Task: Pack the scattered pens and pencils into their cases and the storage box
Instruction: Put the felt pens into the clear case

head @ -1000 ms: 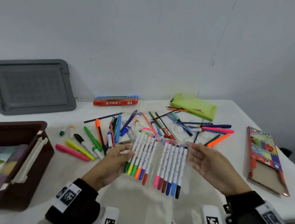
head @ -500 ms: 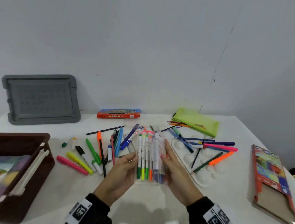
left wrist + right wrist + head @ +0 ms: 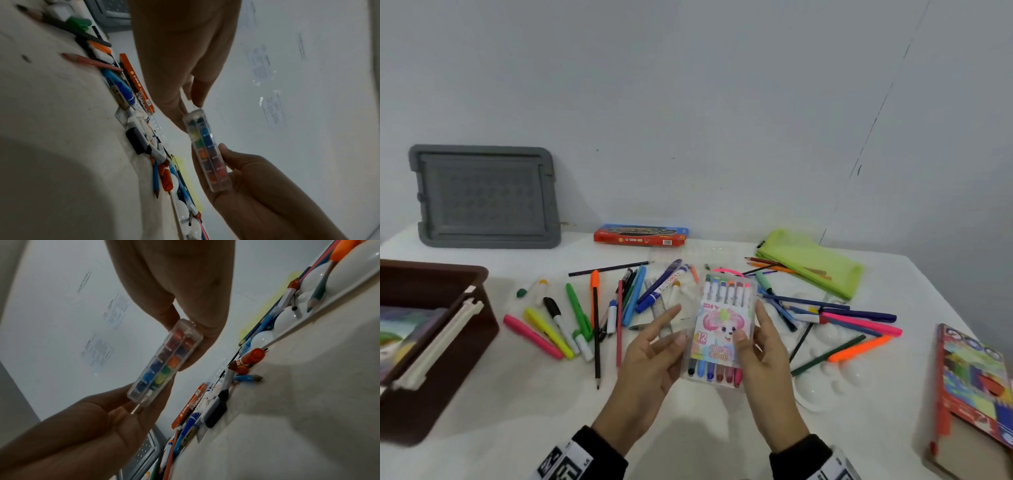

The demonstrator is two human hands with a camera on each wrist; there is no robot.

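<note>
A clear marker case [image 3: 722, 337], closed, was held upright above the table between both hands. The right hand [image 3: 763, 356] pinched its right edge; the left hand [image 3: 654, 353] cupped its left edge. The storage box [image 3: 434, 342] sat far left, nearer the left hand.

One clear plastic marker case [image 3: 723, 329] at centre frame, six caps showing per row. Two flat cardboard pencil boxes: red one [image 3: 641, 235] upper centre, orange one [image 3: 974, 383] far right. One lime-green fabric pouch [image 3: 812, 261].
</note>
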